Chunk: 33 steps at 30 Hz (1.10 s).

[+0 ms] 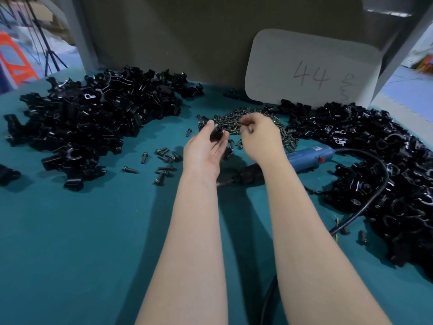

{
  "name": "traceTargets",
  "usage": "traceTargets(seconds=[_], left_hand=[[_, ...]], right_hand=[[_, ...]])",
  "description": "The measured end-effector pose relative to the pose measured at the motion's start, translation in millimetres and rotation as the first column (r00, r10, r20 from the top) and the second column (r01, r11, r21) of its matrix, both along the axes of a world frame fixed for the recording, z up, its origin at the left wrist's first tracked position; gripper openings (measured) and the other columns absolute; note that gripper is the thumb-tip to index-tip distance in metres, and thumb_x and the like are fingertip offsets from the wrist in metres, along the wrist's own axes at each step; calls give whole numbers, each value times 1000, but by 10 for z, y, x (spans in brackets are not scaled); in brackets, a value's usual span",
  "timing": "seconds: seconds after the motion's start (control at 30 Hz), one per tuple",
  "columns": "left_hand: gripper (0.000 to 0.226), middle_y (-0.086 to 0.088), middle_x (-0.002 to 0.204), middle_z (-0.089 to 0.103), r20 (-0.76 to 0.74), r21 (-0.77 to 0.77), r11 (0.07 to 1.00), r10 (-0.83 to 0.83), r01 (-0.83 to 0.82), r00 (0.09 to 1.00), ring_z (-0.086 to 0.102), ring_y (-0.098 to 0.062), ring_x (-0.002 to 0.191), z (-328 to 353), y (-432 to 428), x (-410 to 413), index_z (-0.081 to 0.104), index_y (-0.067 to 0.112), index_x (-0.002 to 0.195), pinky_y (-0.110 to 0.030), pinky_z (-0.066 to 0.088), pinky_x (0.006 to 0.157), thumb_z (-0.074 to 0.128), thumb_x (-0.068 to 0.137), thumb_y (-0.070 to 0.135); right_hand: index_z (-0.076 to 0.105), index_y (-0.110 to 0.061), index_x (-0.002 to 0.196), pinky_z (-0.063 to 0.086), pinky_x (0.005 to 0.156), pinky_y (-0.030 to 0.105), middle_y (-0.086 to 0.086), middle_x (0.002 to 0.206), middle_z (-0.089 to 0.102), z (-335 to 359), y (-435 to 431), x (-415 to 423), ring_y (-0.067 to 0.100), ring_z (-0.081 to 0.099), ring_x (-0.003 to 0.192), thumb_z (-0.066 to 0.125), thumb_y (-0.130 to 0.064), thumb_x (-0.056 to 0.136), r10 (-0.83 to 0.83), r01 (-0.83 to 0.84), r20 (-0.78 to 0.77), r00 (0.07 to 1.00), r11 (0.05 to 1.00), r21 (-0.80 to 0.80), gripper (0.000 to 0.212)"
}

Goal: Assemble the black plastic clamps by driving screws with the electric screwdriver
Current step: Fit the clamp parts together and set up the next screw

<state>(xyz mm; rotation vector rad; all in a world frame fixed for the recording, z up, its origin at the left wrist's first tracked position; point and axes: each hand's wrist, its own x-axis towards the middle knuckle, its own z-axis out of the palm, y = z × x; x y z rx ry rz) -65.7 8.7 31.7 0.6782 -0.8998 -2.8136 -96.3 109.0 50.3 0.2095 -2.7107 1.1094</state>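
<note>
My left hand (203, 148) holds a black plastic clamp (216, 133) between thumb and fingers, its hole facing up. My right hand (260, 134) hovers over the screw pile (253, 118) with fingers curled, pinching a small dark screw (243, 124) at the fingertips. The blue electric screwdriver (309, 156) lies on the teal table just right of my right wrist, its black nose end (243, 175) partly hidden under my forearms. Neither hand touches the screwdriver.
A large heap of black clamp parts (93, 113) fills the left. Another heap (375, 165) covers the right side. Loose screws (164, 160) lie scattered left of my left hand. The black cord (365, 207) curves along the right. A grey card marked 44 (311, 66) leans at the back.
</note>
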Motion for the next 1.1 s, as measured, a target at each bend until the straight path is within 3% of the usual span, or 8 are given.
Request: traceTargets(seconds=[0.07, 0.17, 0.33, 0.53, 0.63, 0.77, 0.93, 1.1], left_hand=[[24, -19, 110, 65, 7, -13, 1000, -12, 12, 1000, 66, -18, 78, 2, 9, 5, 61, 2, 109, -24, 59, 72, 66, 91, 18], [36, -13, 102, 64, 9, -54, 998, -12, 13, 1000, 63, -16, 76, 11, 26, 1, 58, 0, 123, -21, 58, 71, 65, 91, 17], [20, -11, 95, 64, -19, -202, 979, 9, -12, 1000, 62, -15, 76, 38, 81, 3, 59, 3, 108, -17, 56, 66, 63, 93, 14], [5, -8, 90, 64, -63, -347, 935, 49, -68, 997, 60, -16, 78, 59, 126, 22, 63, 7, 95, -25, 54, 83, 64, 91, 10], [7, -7, 94, 67, -71, -514, 853, 61, -88, 996, 61, -19, 84, 55, 157, 12, 66, 9, 96, -31, 53, 88, 66, 89, 11], [12, 0, 90, 69, -109, -648, 747, 103, -149, 989, 62, -13, 79, 54, 162, -7, 67, 11, 99, -23, 53, 77, 69, 87, 13], [10, 2, 81, 67, -149, -655, 731, 119, -189, 982, 59, -4, 65, 40, 194, -11, 64, 10, 98, -6, 42, 47, 67, 89, 10], [8, 1, 88, 70, -151, -622, 755, 144, -207, 978, 64, -7, 75, 45, 194, -16, 63, 17, 95, -7, 44, 54, 67, 89, 13]], right_hand=[[64, -18, 106, 42, 74, 22, -8, 85, 59, 70, 29, 70, 4, 54, 74, 49, -13, 97, 24, -39, -91, 996, 986, -165, 18], [63, -19, 96, 52, 87, 33, -1, 89, 66, 108, 40, 156, 18, 65, 86, 56, -14, 94, 60, -81, -87, 994, 964, -253, 9], [61, -22, 88, 53, 87, 36, 3, 89, 69, 85, 66, 191, 20, 67, 84, 63, -15, 90, 117, -117, -10, 993, 982, -146, 8], [61, -20, 88, 44, 65, 15, -6, 78, 60, 82, 71, 180, 13, 61, 78, 64, -13, 89, 72, -75, -49, 996, 996, -48, 7], [61, -20, 88, 36, 62, 16, -5, 78, 57, 68, 31, 172, 13, 54, 75, 62, -14, 89, 50, -50, -66, 997, 999, 2, 6], [63, -14, 90, 39, 64, 25, 5, 86, 65, 2, -61, 182, 20, 56, 76, 58, -17, 92, 3, -2, -80, 997, 1000, 16, 6], [60, -5, 79, 50, 68, 38, 12, 77, 65, -67, -107, 196, 28, 58, 71, 44, -26, 100, -29, 29, -58, 998, 1000, -8, 34], [64, -9, 88, 36, 63, 26, 6, 79, 63, -22, -83, 202, 19, 52, 70, 46, -26, 100, -8, 5, -80, 997, 1000, -30, 27]])
